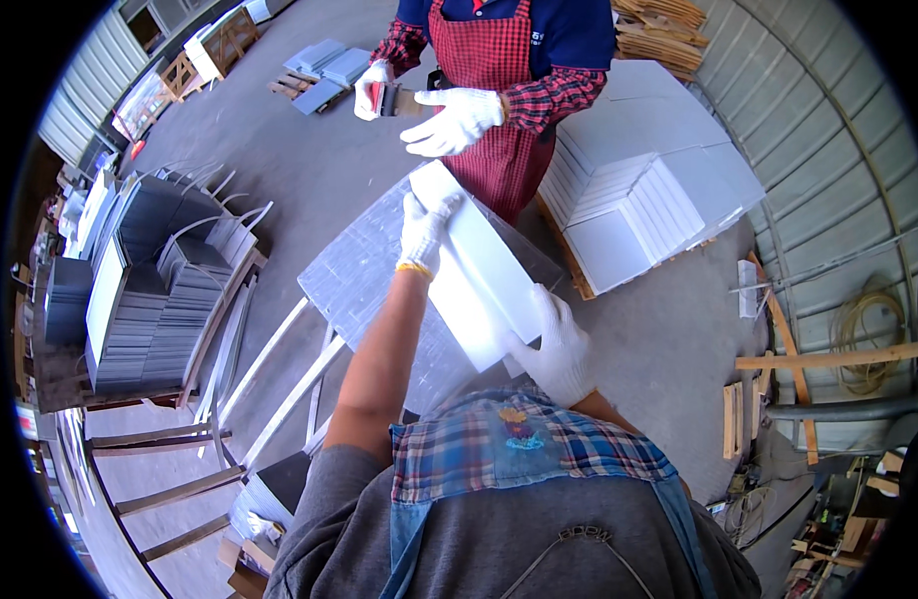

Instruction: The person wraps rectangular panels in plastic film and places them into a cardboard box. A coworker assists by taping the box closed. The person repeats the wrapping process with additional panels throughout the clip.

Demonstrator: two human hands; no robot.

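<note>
A white panel point(471, 304), probably stiff and slippery, best held by its edges, lies under the gloved left hand point(428, 232), grip unclear; the right hand point(561, 349) clasps one end.

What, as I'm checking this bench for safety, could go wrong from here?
The white panel might slip or scuff if the left hand or right hand shifts on it. The left forearm is bare, so a panel edge could scrape it. And the co-worker's gloved hand looks close to the panel's far end, so they might bump.
</note>
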